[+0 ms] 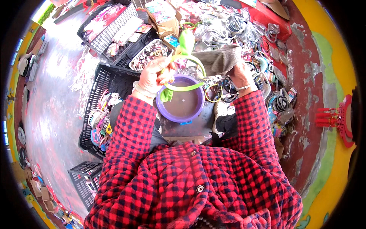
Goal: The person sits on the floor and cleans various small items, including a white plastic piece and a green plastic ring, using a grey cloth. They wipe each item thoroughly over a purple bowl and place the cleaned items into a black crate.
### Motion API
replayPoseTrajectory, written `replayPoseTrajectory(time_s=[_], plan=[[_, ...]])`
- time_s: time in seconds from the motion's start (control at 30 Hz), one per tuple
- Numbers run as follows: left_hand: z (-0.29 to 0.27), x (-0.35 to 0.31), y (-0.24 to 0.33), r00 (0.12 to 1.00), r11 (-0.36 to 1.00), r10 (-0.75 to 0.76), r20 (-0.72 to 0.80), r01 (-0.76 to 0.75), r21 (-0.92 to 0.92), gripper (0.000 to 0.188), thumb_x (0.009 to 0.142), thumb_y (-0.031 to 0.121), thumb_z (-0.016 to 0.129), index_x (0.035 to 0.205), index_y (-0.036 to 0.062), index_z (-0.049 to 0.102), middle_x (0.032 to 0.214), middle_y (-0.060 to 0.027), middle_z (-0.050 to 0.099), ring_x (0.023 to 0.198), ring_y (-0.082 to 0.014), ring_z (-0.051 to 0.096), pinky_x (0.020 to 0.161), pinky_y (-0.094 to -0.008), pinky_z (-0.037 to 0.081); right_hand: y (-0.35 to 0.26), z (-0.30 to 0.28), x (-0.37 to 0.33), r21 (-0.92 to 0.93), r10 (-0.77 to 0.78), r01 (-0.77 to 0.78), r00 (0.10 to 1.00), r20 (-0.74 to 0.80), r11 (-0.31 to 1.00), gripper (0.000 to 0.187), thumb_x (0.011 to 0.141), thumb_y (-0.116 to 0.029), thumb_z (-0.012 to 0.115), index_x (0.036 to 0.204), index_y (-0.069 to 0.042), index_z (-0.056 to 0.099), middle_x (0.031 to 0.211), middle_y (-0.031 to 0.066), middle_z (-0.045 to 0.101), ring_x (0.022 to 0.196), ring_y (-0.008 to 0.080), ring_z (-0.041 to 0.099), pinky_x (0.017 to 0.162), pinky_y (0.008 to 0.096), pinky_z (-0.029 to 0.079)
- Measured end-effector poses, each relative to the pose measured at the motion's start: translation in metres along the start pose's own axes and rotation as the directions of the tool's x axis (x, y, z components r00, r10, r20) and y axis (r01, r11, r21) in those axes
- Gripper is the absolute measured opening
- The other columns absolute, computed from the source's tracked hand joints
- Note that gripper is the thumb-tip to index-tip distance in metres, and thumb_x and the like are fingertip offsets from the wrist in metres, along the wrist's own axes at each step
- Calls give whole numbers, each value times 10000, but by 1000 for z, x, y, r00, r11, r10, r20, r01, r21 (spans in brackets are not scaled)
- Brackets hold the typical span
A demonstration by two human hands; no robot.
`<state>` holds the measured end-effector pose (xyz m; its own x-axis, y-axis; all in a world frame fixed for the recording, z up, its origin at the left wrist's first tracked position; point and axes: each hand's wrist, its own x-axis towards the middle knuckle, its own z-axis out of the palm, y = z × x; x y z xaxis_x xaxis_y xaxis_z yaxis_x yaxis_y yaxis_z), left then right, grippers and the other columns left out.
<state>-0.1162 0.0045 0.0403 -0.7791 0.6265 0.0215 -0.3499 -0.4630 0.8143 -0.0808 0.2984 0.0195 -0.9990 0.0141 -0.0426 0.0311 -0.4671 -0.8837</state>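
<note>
My left hand (155, 74) is closed around a bright green headband (196, 61) with leaf-like green pieces and a small pink part. The headband is held up above the far rim of a purple basin (161, 110), which contains murky brownish water. To the right, my right hand (242, 76) grips the edge of a grey-brown cloth (215, 60), which stretches leftward toward the headband. Whether the cloth touches the headband I cannot tell.
A black crate (91, 103) with colourful headbands stands left of the basin. Farther off are a white basket (151, 53) of small items, a grey crate (110, 28) and a cardboard box (167, 26). Many headbands and bagged goods (228, 28) pile up ahead and right, beside a peeling red floor strip (303, 114).
</note>
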Motion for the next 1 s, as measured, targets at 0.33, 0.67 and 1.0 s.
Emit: replayPoseTrajectory(time_s=[0.33, 0.67, 1.0], plan=[[15, 2, -13, 974, 981, -185, 128, 175, 84, 298, 865, 255, 524, 868, -41, 559, 537, -19, 439, 498, -119, 440, 529, -271, 394, 30, 45, -18, -31, 188, -190, 909, 373, 981, 250, 789, -192, 637, 985, -41, 608, 885, -16, 606, 779, 69, 537, 716, 227, 433], [15, -6, -15, 935, 963, -262, 239, 238, 124, 232, 833, 196, 552, 710, 1, 526, 440, 25, 337, 371, -81, 322, 543, -279, 414, 12, 47, -26, -180, 321, -266, 801, 505, 947, 245, 800, -52, 579, 1042, -21, 571, 922, -10, 599, 792, 72, 543, 698, 220, 441], [5, -8, -6, 975, 999, -33, 218, 35, -4, 235, 835, 187, 553, 981, 10, 600, 437, 50, 315, 364, -81, 327, 540, -287, 374, 13, 16, -17, -211, 281, -210, 872, 402, 955, 139, 848, -113, 530, 944, -21, 570, 821, 28, 590, 736, 126, 563, 674, 263, 462]])
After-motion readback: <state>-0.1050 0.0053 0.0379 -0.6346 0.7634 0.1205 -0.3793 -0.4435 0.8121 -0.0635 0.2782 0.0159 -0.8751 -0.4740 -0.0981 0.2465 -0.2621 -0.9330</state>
